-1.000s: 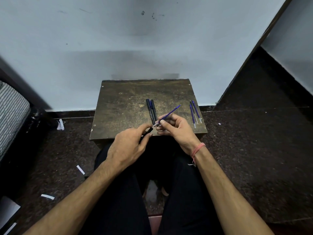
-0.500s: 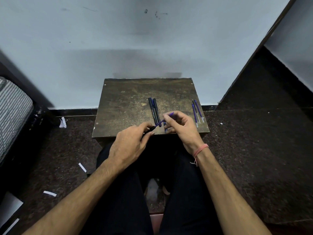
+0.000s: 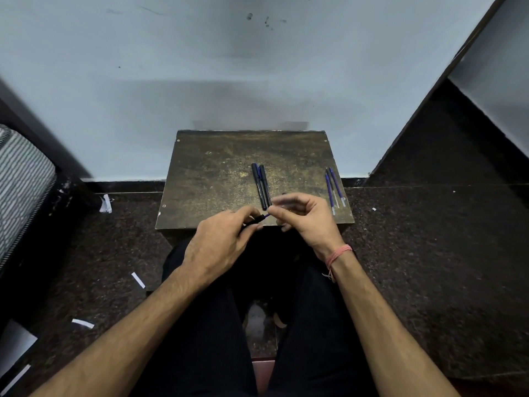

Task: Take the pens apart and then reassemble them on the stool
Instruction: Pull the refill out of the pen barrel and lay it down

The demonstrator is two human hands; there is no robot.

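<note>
A worn brown wooden stool (image 3: 217, 179) stands against the wall in front of my knees. My left hand (image 3: 220, 242) grips a black pen barrel (image 3: 255, 219) over the stool's near edge. My right hand (image 3: 303, 216) pinches the end of a blue refill (image 3: 266, 215), which is almost wholly inside the barrel. Two black pen barrels (image 3: 261, 186) lie side by side at the stool's middle. Several blue refills (image 3: 333, 189) lie near its right edge.
A pale wall rises right behind the stool. Dark speckled floor surrounds it, with white paper scraps (image 3: 106, 204) at the left. A striped cushion (image 3: 20, 181) is at the far left. My legs in black trousers (image 3: 206, 325) are below the stool.
The blue refill stuck far out of the barrel a second ago; my right hand has pushed it in toward my left hand, and only a short tip shows now.
</note>
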